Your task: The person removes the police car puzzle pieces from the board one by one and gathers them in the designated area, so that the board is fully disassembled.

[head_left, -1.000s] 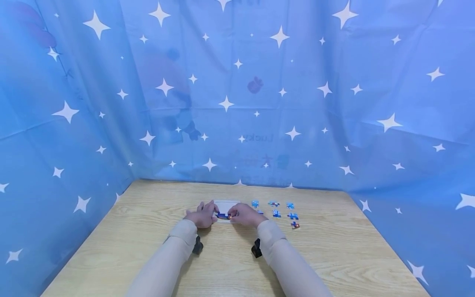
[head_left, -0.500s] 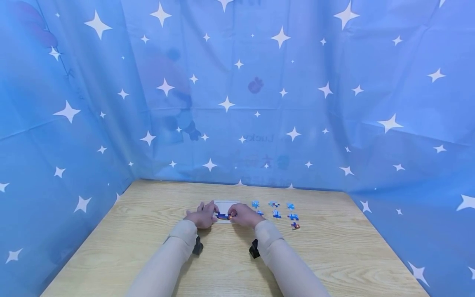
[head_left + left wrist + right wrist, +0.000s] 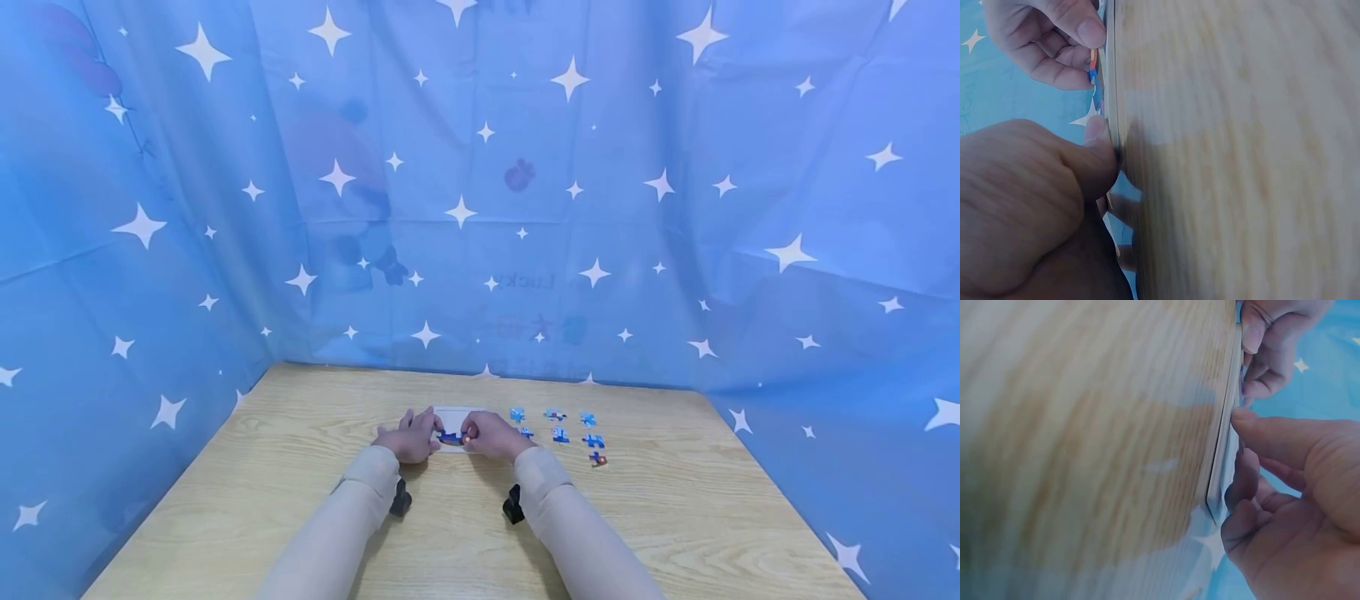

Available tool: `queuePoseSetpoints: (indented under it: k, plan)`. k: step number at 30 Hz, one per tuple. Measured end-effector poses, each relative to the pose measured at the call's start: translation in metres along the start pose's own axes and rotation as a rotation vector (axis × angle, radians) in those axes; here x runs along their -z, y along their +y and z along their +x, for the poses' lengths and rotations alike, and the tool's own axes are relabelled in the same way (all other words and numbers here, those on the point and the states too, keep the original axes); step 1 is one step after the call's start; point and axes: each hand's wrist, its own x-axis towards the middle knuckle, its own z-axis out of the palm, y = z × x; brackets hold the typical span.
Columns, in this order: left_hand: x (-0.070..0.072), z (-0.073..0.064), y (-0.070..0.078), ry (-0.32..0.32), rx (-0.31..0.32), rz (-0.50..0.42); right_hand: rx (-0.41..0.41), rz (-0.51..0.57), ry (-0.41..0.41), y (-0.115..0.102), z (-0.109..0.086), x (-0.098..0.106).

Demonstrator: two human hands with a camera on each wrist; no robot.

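A small white puzzle tray (image 3: 459, 416) lies on the table between my hands. Dark blue and orange jigsaw pieces (image 3: 450, 439) show along its near side. My left hand (image 3: 409, 440) holds the tray at its left end; in the left wrist view its thumb (image 3: 1097, 134) rests at the near edge. My right hand (image 3: 495, 436) pinches a jigsaw piece (image 3: 1093, 65), orange and blue at its edge, between thumb and finger over the tray's right part. In the right wrist view, the right thumb (image 3: 1272, 432) touches the tray's rim, and fingers hide most of the piece.
Several loose jigsaw pieces, mostly blue, lie to the right of the tray, among them a blue piece (image 3: 560, 435) and a red-brown one (image 3: 597, 459). The wooden table (image 3: 675, 517) meets a blue star-printed curtain (image 3: 480, 250) at its back and sides.
The right wrist has shifted slightly left. Both hands otherwise stay at the tray, and the loose pieces lie as before.
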Motion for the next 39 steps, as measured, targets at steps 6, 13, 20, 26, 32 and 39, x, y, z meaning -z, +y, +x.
queuePoseSetpoints:
  k: [6,13,20,26,32,39]
  plan:
    - [0.005,-0.009,0.007,-0.019,0.003,-0.005,-0.002,0.017,-0.002,-0.001,-0.003,0.0]
    - [0.003,-0.009,0.007,0.003,-0.009,0.015,0.018,0.027,-0.006,0.0,-0.005,0.0]
    - [0.006,-0.015,0.011,-0.012,0.009,0.007,-0.002,0.027,-0.013,0.001,-0.004,-0.001]
    - [-0.001,0.001,0.002,-0.004,0.011,0.019,0.006,0.02,-0.023,-0.001,-0.005,0.003]
    - [-0.002,0.003,0.001,0.002,0.003,0.029,-0.003,0.029,-0.042,-0.003,-0.007,0.006]
    - [0.001,-0.004,0.004,-0.002,0.006,0.002,0.014,0.022,-0.05,-0.003,-0.008,0.006]
